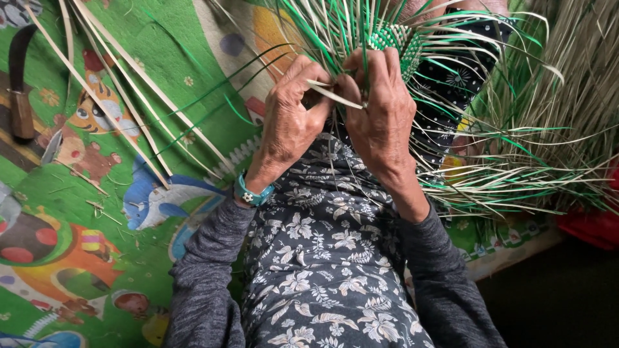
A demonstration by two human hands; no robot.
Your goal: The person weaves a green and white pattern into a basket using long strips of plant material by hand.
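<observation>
Wood-handled knife (21, 96): far left, lying on the play mat (77, 258), blade curving up and away, well apart from both hands.

Play mat: green, printed with cartoon animals, covering the floor under everything on the left half.

Loose strips (122, 109): pale, long, flat, lying on the mat in a slant from upper left down toward the middle; none touched by a hand.

Left hand (290, 122): wrist banded by a teal bracelet (253, 195), fingers curled, thumb and forefinger pinched shut on a pale strip (335, 95). The strip's long axis runs roughly level, tipping slightly down to the right, and crosses from this hand's fingertips to the other hand.

Right hand (380, 116): just beside the left, knuckles nearly touching it, fingers closed down around the same pale strip's far end and the standing green and pale strands; exactly what the fingertips grip is hidden behind the fingers.

Woven piece (396, 42): green and pale lattice, small, directly above and beyond both hands, touching the right hand's fingertips. The right hand is nearer to it; the left reaches it only by way of the strip.

Free strands (516, 167): green and straw-coloured, fanning out from the woven piece to the right and upward, draped over a dark dotted cloth (451, 90).

Floral garment (322, 258): lap below both hands.

Red object (590, 225): far right edge, partly covered by strands, kind unclear.
</observation>
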